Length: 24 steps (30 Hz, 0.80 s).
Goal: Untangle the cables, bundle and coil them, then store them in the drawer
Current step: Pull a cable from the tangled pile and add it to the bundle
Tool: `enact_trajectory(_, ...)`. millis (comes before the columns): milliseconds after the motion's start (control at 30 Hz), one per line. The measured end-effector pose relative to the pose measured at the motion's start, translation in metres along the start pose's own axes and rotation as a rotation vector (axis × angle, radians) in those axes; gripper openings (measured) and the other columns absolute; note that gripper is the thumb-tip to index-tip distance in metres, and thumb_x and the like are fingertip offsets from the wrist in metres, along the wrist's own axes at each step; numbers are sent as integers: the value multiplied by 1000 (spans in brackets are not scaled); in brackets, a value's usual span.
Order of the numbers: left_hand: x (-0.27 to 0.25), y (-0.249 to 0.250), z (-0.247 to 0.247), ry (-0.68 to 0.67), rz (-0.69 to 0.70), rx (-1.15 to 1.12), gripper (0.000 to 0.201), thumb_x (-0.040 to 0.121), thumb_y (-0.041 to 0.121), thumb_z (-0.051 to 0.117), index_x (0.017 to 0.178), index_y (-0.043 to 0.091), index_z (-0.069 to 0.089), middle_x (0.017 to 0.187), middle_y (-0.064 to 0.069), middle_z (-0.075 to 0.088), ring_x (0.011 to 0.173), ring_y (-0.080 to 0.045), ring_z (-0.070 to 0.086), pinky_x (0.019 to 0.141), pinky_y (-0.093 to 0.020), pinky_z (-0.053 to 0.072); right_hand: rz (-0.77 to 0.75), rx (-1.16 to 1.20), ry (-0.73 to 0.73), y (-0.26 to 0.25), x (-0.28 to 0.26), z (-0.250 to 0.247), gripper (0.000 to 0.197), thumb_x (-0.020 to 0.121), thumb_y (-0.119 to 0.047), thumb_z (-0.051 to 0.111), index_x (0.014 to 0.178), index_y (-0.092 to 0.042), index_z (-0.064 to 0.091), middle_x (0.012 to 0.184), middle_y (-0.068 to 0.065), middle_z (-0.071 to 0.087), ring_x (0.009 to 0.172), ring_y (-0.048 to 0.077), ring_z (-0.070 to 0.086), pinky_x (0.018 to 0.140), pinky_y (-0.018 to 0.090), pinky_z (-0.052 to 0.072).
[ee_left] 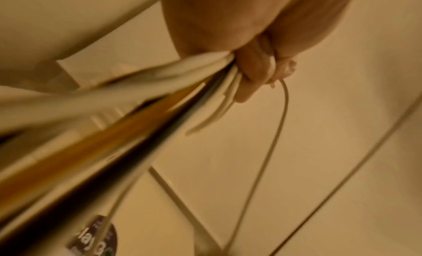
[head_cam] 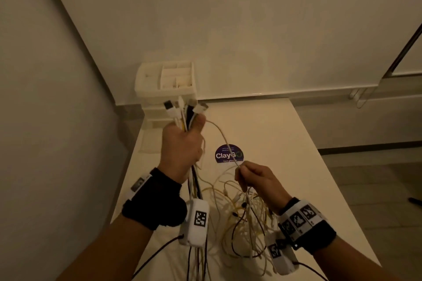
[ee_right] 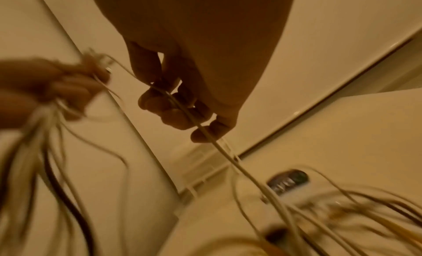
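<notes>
Over the table, head view: we've got our left hand (head_cam: 181,143) fisted round a bunch of cables (head_cam: 182,113), plug ends sticking up out the top.
Right hand, head view: our right hand (head_cam: 255,180) pinches one thin pale cable (head_cam: 220,134) that arcs across to the left fist.
Tangle: the loose cable tangle (head_cam: 242,219) sits on the white table (head_cam: 296,155) between our wrists, pretty messy.
Drawer unit: the white drawer organizer (head_cam: 165,84) stands at the table's far left corner against the wall; a purple sticker (head_cam: 229,153) is on the tabletop near our hands.
Left wrist view: blurry, but our fingers (ee_left: 251,79) are curled tight on the bunch, white, yellow and black strands running back toward the camera.
Right wrist view: our fingertips (ee_right: 173,119) are closed on the thin cable, which runs down into the tangle; the left fist shows at the left edge.
</notes>
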<state>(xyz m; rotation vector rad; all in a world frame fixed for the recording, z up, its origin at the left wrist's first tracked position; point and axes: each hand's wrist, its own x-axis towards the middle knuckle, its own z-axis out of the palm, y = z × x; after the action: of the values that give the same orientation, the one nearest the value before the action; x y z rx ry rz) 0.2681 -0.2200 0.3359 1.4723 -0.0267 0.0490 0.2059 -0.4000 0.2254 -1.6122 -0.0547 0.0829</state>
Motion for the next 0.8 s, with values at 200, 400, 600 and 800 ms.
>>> enact_trajectory(200,23,11,-33,237,74,14,32,83,30,75,62,19,54,41,12,33,32,-8,23,43,-20,25,109,-171,167,20,10,-2,44,97,-34,54,59,-12,49,57,-2,42,55,13,39,61,28,36)
enact_trajectory(400,-2,0,-18,207,231,171,9,80,17,77,81,11,70,61,-1,67,50,-13,63,47,-17,44,52,-190,151,-14,26,-3,46,91,-25,64,51,-12,44,54,7,34,45,9,29,48,13,32)
enact_trajectory(600,-7,12,-12,215,366,175,25,80,10,77,78,34,70,72,21,70,71,2,67,64,-17,52,161,-24,290,-26,34,-16,47,84,-8,64,47,-13,34,52,1,23,49,16,20,52,32,21)
enact_trajectory(800,-23,-8,20,-319,94,342,9,83,10,74,85,19,74,46,20,58,39,7,48,44,-8,34,-71,74,102,-76,28,-7,40,82,-6,57,47,-11,37,52,4,26,48,13,24,52,32,21)
